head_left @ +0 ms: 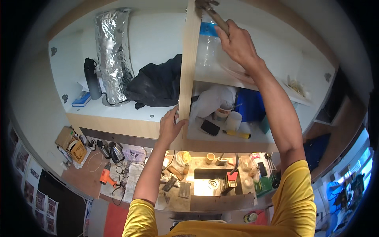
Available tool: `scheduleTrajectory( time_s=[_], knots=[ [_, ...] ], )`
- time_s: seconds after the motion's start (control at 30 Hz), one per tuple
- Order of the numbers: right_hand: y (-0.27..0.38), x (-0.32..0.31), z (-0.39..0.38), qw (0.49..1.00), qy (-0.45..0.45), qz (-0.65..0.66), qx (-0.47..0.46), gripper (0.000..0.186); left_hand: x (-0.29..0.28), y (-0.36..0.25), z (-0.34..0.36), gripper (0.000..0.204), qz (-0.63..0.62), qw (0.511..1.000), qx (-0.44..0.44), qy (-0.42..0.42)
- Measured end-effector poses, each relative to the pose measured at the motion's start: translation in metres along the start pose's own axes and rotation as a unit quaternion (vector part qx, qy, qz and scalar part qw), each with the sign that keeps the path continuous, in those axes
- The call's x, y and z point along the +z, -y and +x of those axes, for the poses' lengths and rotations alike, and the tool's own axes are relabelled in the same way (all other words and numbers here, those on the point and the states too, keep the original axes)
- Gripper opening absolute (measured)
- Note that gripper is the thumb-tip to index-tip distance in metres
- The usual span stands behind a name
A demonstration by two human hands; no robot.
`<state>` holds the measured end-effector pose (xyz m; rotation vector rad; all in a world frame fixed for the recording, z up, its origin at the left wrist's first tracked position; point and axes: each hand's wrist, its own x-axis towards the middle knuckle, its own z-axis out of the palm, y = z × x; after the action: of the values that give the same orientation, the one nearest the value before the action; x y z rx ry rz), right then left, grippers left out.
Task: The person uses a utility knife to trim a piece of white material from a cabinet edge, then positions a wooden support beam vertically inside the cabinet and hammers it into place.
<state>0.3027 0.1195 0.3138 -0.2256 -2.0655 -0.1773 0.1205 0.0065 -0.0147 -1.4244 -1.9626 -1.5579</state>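
Note:
My right hand (239, 44) is raised high and closed round the wooden handle of a hammer (218, 20). The hammer's dark metal head is at the top of the upright cabinet divider (188, 75), against or very near it; I cannot tell which. Lower down, my left hand (170, 128) grips the divider's left edge, its thumb lying across the front. Behind my right hand, a clear jar with a blue lid (208, 29) stands on the upper right shelf. Beside my left hand lies a black cloth bag (156, 85) in the left compartment.
A foil-wrapped bundle (113, 55) and a black bottle (91, 79) stand in the left compartment. The lower right shelf holds a white cup (234, 120) and a black phone-like slab (210, 127). Below are a sink (201, 186), a kettle (115, 151) and an orange heat gun (106, 175).

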Motion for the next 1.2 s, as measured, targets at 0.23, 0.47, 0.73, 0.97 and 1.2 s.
scheduleTrajectory(
  time_s=[0.23, 0.47, 0.73, 0.97, 1.2],
  knots=[
    [-0.010, 0.006, 0.045, 0.995, -0.077, -0.043, -0.041, 0.037, -0.003, 0.007, -0.002, 0.072, 0.008, 1.000, 0.029, 0.008],
    [-0.011, 0.013, 0.015, 0.995, -0.032, -0.087, -0.032, 0.026, -0.016, 0.009, -0.005, 0.067, 0.011, 0.997, 0.061, 0.051],
    [-0.020, 0.089, -0.145, 0.996, 0.077, 0.014, -0.029, 0.030, -0.038, -0.018, -0.032, 0.046, -0.005, 0.998, 0.040, -0.043],
    [-0.026, 0.136, -0.263, 0.991, 0.124, 0.044, -0.037, 0.021, -0.033, 0.026, -0.146, 0.032, 0.069, 0.992, -0.086, -0.065],
    [-0.015, 0.171, -0.307, 0.985, 0.158, 0.047, -0.052, 0.019, -0.014, 0.021, -0.228, 0.030, 0.013, 0.974, -0.212, 0.081]
  ],
)
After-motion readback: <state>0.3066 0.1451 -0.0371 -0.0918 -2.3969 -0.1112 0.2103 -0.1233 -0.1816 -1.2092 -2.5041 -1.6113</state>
